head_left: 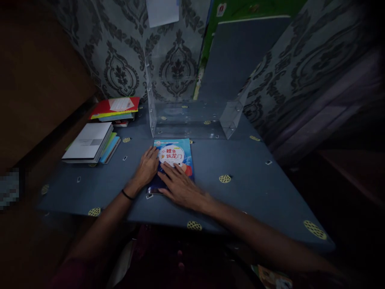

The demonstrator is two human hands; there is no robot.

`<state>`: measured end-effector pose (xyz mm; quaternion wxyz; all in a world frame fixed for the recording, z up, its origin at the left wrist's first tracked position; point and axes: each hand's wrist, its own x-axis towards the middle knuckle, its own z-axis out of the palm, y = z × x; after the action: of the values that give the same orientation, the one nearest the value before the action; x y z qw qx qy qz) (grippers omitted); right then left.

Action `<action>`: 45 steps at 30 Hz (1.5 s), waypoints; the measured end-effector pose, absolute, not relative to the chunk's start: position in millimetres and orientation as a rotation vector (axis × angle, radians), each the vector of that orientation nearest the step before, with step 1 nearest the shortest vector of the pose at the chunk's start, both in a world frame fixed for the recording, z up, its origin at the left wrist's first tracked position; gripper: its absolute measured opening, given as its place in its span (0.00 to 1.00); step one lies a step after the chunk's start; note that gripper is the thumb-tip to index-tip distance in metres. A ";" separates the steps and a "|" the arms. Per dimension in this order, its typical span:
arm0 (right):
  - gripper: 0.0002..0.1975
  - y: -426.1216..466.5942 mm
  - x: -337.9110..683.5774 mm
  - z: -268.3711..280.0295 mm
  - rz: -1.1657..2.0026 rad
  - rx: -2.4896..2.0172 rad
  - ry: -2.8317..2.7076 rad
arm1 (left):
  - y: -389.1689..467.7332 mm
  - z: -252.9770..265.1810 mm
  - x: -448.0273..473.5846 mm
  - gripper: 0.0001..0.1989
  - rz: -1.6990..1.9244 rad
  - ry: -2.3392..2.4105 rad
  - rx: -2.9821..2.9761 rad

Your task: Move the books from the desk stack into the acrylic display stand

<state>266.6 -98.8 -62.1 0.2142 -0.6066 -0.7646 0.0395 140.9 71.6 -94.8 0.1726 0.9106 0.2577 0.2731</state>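
A blue picture book (188,148) with red Chinese characters on a white circle lies closed, front cover up, near the middle of the table. My left hand (147,165) rests along the book's left edge with its fingers stretched out and a black band on the wrist. Across the lower part of the cover lies my right hand (180,186), flat, its fingers spread. Both palms face down, and the right one hides part of the cover picture.
A clear acrylic stand (189,128) behind the book holds a large grey-backed board (237,60) and a green one. Two book stacks, one topped by a white book (87,141), one by a red book (117,105), stand left on the pineapple-patterned tablecloth (240,200).
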 end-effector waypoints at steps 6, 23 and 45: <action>0.28 -101.0 267.0 -56.7 0.119 -1.694 -2.173 | 72.3 -96.0 140.0 0.21 0.784 0.709 2.621; 0.27 -54.6 373.3 -75.4 0.199 -1.953 -1.777 | 68.6 -88.9 141.7 0.21 0.756 0.762 2.664; 0.24 -39.0 420.4 -90.4 0.402 -1.580 -1.485 | 57.7 -60.5 244.9 0.19 0.432 0.296 2.722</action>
<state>420.4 -39.0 -90.4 0.4511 -0.6395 -0.6010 0.1626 244.9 57.7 -60.5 0.1840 0.9652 0.1050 0.1533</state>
